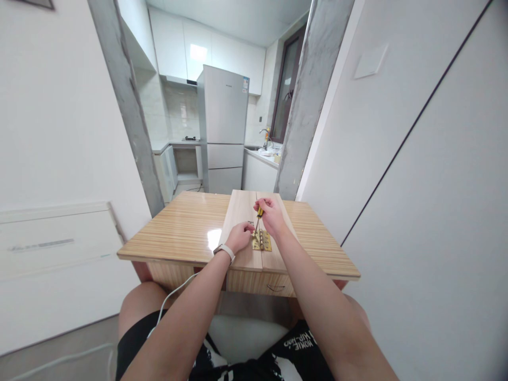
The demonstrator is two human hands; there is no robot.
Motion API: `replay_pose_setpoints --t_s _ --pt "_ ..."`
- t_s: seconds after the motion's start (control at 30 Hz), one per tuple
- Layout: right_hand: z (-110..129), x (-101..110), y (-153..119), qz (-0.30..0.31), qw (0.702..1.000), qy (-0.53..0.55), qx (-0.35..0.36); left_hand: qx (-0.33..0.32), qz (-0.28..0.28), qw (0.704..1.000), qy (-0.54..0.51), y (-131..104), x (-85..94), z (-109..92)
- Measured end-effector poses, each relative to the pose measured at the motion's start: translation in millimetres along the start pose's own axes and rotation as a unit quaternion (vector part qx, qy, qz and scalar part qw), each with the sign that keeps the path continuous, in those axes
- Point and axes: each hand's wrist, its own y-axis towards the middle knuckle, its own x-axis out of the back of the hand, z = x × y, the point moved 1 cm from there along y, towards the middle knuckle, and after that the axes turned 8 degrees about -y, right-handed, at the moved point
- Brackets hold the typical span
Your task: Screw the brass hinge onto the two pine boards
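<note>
My right hand [270, 214] is closed around the yellow-and-black handle of a screwdriver [260, 212]. Its shaft slants down to the left leaf of a brass-coloured hinge [262, 241]. That hinge lies unfolded across the seam between two pale wooden boards [240, 211], near their front end. On the left board rests my left hand [240, 236], its fingers drawn together beside the screwdriver's tip; whether a small part sits between them is too small to tell. A little dark item [250, 223] shows just beyond those fingertips, partly hidden.
The boards lie on a wood-grain table [178, 227] with a drawer [262, 284] at its front. A white cable [170, 296] runs over my left thigh. Behind the table stand a grey fridge [224, 116] and a kitchen counter with a sink. White walls flank both sides.
</note>
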Motion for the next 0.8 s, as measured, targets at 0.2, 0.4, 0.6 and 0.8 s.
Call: replay_pose_setpoints --t_s 0.2,0.4,0.6,0.8 --pt "9 -5 -6 0.056 0.998 -0.012 0.010 0.001 -0.003 1.000 -0.016 1 -1.1 1" --pt "6 -4 -4 0.060 0.998 0.000 -0.005 -0.002 -0.005 1.000 -0.007 1 -0.6 1" --pt "-1 -5 -1 0.023 1.000 0.005 0.003 -0.008 -0.005 1.000 -0.007 2 -1.8 5" --pt "5 -9 -6 0.047 0.999 0.008 0.013 -0.005 -0.009 1.000 -0.017 4 -3.8 9"
